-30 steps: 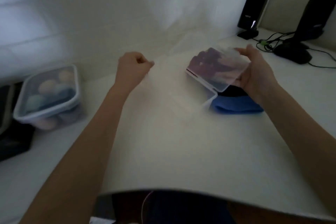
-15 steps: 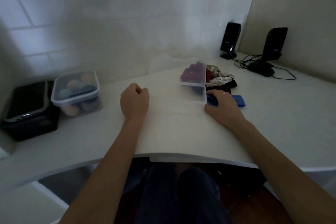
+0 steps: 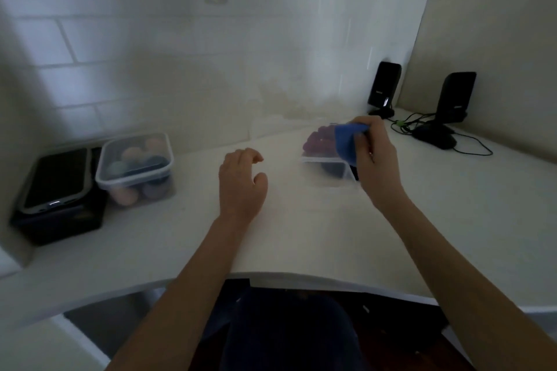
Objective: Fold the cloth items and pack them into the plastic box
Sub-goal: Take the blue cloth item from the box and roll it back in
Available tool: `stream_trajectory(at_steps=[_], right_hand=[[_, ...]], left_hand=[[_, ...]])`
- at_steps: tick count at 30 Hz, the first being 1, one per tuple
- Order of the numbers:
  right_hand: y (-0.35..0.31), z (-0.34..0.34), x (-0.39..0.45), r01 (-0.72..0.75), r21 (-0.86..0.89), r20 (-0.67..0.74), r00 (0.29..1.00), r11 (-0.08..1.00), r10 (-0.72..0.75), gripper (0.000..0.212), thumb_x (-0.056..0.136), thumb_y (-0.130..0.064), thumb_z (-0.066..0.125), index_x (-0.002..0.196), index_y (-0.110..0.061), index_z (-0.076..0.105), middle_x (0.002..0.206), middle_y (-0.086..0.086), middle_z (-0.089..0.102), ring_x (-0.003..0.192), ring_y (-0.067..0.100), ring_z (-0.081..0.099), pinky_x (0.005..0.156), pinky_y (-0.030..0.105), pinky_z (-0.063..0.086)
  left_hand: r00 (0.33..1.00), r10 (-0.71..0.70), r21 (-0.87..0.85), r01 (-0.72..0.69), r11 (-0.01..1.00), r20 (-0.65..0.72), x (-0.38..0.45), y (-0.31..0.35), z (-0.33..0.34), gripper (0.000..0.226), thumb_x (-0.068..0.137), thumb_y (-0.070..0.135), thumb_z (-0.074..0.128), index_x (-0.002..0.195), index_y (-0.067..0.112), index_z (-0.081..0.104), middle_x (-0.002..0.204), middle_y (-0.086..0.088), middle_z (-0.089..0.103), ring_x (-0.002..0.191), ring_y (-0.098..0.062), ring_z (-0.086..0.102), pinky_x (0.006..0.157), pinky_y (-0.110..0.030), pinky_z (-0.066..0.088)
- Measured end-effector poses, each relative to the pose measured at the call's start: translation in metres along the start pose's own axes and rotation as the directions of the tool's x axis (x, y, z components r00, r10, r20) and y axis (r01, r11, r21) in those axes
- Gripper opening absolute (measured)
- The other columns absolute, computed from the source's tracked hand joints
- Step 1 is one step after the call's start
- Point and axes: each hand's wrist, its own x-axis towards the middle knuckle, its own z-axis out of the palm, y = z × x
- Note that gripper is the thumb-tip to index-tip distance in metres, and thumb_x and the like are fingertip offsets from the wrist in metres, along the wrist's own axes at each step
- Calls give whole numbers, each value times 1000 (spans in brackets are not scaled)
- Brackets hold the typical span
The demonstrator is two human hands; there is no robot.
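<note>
A clear plastic box (image 3: 328, 167) stands open on the white desk, right of centre, with purple cloth (image 3: 319, 141) showing inside it. My right hand (image 3: 373, 156) is raised just right of the box, pinching a blue cloth (image 3: 346, 144) that hangs over the box's right side. The rest of the cloth pile is hidden behind this hand. My left hand (image 3: 241, 181) hovers over the desk left of the box, fingers loosely curled, holding nothing.
A second lidded plastic box (image 3: 135, 166) with coloured items sits at the left, beside a black box with a phone (image 3: 57, 178) on top. Two black speakers (image 3: 384, 87) (image 3: 455, 96) and a mouse (image 3: 434, 137) with cables stand at the back right. The desk edge (image 3: 286, 275) curves in front.
My right hand has lifted the blue cloth off the desk to above the box. My left hand loosened from a fist and rose slightly. The camera pulled back.
</note>
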Motion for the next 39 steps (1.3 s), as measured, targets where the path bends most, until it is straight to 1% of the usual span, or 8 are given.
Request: stream_trajectory(at_steps=[7,12,16,19,23,30,35,39], right_hand=[[-11,45,41,-235,225,316,936,946,158,9,101,-15,35,106,-15,43,103,17,58,89,18,57,76,30,52],[-5,65,51,-446,293,525,814,846,247,10,101,-17,38,106,-13,45,99,5,59,87,15,59,62,19,53],[0,68,60,-496,358,603,769,791,210,10,100,-16,39,106,-14,48,98,6,60,90,19,59,73,32,57],[4,68,63,-521,379,619,757,765,209,15,99,-18,41,111,-15,50,100,4,62,92,19,60,80,37,56],[15,66,57,-546,363,625,744,755,237,30,88,-18,58,118,-16,53,106,4,66,97,18,66,85,35,56],[23,65,44,-148,42,460,881,988,112,21,80,-11,70,93,-26,63,86,-6,63,80,21,60,72,33,50],[16,62,38,-135,195,439,898,972,37,35,82,-6,68,93,-37,57,81,-20,66,76,20,63,69,28,52],[12,58,38,-166,338,333,942,926,48,34,75,-8,69,94,-34,56,74,-17,67,69,7,64,61,21,51]], left_hand=[[995,23,-76,-15,997,100,-5,12,-1,33,71,1,51,102,9,57,98,-6,60,87,-16,53,74,-26,44],[963,13,-185,39,982,269,16,11,-8,64,80,24,68,136,17,36,118,8,46,79,-8,56,71,-11,46],[889,-55,-193,158,968,454,53,9,-11,45,77,29,72,118,21,56,103,9,59,69,-3,58,58,-5,42],[883,-17,-164,106,981,470,63,8,-5,19,82,25,68,97,14,67,76,8,65,60,-1,54,57,-8,41],[928,-6,-246,106,963,373,58,3,4,14,84,19,65,91,8,69,79,-7,71,67,-18,62,61,-20,45],[988,31,-228,5,974,152,50,7,11,27,73,16,75,73,15,48,65,14,45,61,-1,44,56,-10,36],[998,26,-275,-7,961,65,42,8,10,38,72,13,75,58,6,40,51,-9,50,46,-15,47,46,-21,41],[987,154,-283,-132,950,55,40,8,8,30,71,27,75,59,6,57,55,6,62,50,6,54,50,-7,41]])
